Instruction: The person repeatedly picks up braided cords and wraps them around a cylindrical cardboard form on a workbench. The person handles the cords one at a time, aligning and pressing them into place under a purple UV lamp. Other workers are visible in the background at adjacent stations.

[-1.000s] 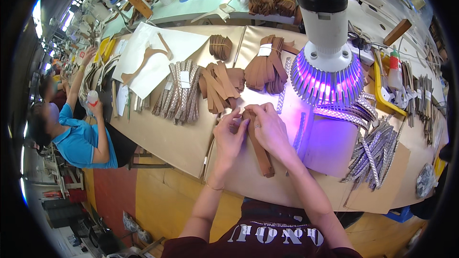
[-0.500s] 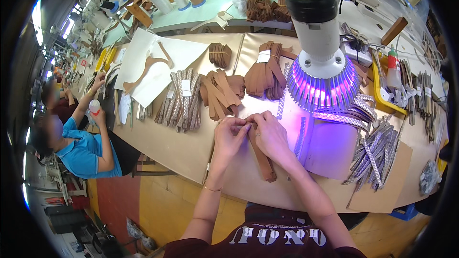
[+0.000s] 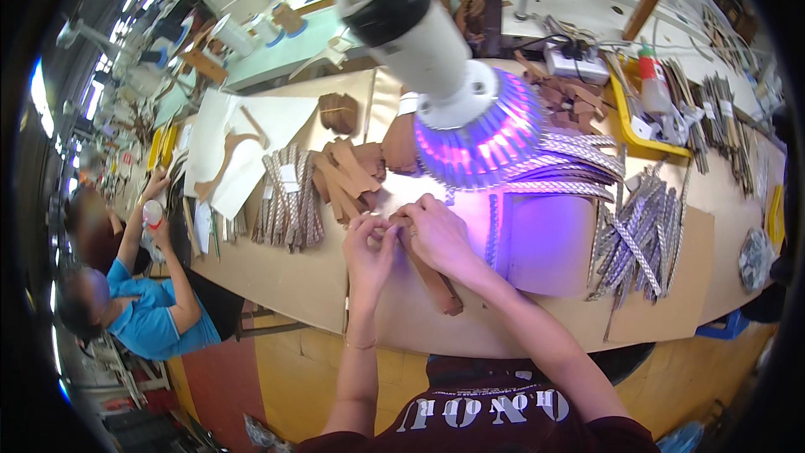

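A brown leather-like strip [image 3: 433, 283] slants across the table in front of me, its near end resting on the tabletop. At its far end, my right hand [image 3: 434, 235] is closed on it, fingers bent over the edge. My left hand [image 3: 370, 245] pinches the same end from the other side, fingertips close to the right hand's. What lies exactly between the fingertips is hidden. Just beyond my hands lies a loose pile of brown strips [image 3: 344, 174]. A lamp with a purple-glowing ribbed head [image 3: 482, 136] hangs beyond my right hand.
Bundled braided strips [image 3: 291, 201] lie left, near white paper [image 3: 220, 130]. Grey braided strips [image 3: 644, 239] are heaped right, beside a brown board [image 3: 700, 273]. A yellow tray [image 3: 625, 122] holds a red-and-clear bottle [image 3: 654, 84]. A co-worker in a blue shirt [image 3: 155, 315] sits left, holding a bottle.
The whole view has shifted, so the lamp now appears further left and tilted. Both my hands stay together at the strip's far end.
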The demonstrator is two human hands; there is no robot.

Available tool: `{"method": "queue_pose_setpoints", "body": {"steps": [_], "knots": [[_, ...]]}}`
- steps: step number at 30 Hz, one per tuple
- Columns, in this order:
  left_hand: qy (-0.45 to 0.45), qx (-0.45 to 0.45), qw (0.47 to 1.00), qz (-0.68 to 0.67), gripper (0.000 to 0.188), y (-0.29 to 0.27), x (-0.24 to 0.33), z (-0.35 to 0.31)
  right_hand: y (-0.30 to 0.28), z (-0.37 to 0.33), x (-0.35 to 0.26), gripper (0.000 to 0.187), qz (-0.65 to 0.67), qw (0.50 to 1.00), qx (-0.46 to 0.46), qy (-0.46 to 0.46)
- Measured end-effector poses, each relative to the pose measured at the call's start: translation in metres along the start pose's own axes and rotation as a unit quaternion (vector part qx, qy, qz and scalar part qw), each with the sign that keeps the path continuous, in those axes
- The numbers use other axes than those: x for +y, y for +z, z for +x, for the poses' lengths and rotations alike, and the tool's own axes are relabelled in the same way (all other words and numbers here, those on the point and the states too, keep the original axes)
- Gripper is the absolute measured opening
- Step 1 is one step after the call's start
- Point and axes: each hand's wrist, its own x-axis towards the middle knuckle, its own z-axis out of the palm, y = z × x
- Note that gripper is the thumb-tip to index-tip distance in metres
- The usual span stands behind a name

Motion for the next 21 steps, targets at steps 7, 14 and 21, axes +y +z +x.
{"method": "queue_pose_setpoints", "body": {"steps": [7, 14, 21], "knots": [[-0.074, 0.012, 0.996, -0.043, 0.016, 0.002, -0.007, -0.011, 0.003, 0.001, 0.002, 0.021, 0.02, 1.0, 0.012, 0.014], [-0.085, -0.027, 0.992, -0.093, 0.015, 0.009, -0.025, -0.001, 0.004, 0.0, 0.005, 0.022, 0.025, 0.999, 0.011, 0.019], [-0.154, -0.072, 0.977, -0.133, 0.02, 0.001, -0.019, 0.006, 0.005, -0.001, 0.005, 0.021, 0.026, 0.999, 0.027, 0.011]]}}
